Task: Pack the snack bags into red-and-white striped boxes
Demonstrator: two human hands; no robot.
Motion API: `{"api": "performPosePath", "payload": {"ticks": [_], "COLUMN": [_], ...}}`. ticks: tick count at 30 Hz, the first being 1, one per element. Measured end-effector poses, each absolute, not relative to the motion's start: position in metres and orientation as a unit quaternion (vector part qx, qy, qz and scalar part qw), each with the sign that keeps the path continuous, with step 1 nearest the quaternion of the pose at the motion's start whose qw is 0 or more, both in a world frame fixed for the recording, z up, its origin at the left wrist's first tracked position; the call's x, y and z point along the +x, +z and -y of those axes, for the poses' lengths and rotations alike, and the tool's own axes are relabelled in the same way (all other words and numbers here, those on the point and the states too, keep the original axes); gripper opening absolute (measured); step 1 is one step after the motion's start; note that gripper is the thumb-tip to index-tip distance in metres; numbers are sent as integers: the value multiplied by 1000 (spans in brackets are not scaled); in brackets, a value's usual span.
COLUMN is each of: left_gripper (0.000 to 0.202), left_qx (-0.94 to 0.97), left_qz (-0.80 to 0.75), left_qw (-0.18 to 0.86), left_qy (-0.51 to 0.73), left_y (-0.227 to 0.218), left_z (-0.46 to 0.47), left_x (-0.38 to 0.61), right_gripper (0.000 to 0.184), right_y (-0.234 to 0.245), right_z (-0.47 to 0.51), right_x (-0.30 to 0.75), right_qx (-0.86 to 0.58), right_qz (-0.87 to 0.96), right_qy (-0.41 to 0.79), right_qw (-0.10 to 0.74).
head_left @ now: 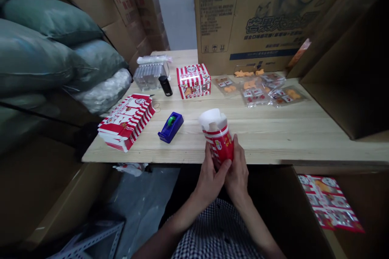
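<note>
Both hands hold a red and white printed paper cup (223, 144) at the table's front edge. White paper or lining (213, 117) sticks up from its top end. My left hand (209, 176) wraps the left side and base, its thumb across the lower front. My right hand (238, 170) grips the right side, its fingers partly hidden behind the cup. To the left lies a blue tape dispenser (170, 127) with a green roll. Beyond the cup stands an assembled red-striped box (193, 81).
Flattened striped boxes (127, 121) are stacked at the left. A black bottle (165, 85) stands beside clear plastic containers (151, 73). Bagged small items (257, 91) lie at the back right before a large carton (252, 20). An open carton (343, 68) bounds the right; printed sheets (330, 202) lie below.
</note>
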State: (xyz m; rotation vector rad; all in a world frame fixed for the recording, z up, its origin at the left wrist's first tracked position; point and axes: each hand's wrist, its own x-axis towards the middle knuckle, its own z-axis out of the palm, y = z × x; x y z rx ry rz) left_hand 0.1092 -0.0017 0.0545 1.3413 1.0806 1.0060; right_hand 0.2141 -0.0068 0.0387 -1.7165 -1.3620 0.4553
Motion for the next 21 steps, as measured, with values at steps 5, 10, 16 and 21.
{"api": "performPosePath", "payload": {"ticks": [5,10,16,21], "left_gripper": [72,60,47,48], "left_qx": [528,554,548,509], "left_qz": [-483,-471,-427,-380], "left_qw": [539,530,571,655], "left_qy": [444,436,437,409], "left_y": [53,49,56,68], "left_z": [-16,-22,-30,-30], "left_x": [117,113,87,71], "right_gripper": [80,88,114,100], "right_y": [35,25,46,67], "right_z": [7,12,23,24], "right_x": [207,205,222,254], "right_qx": [-687,-684,-616,-493], "right_qz": [559,575,558,398], "right_qy": [159,147,327,576], "right_qw": [437,423,451,516]}}
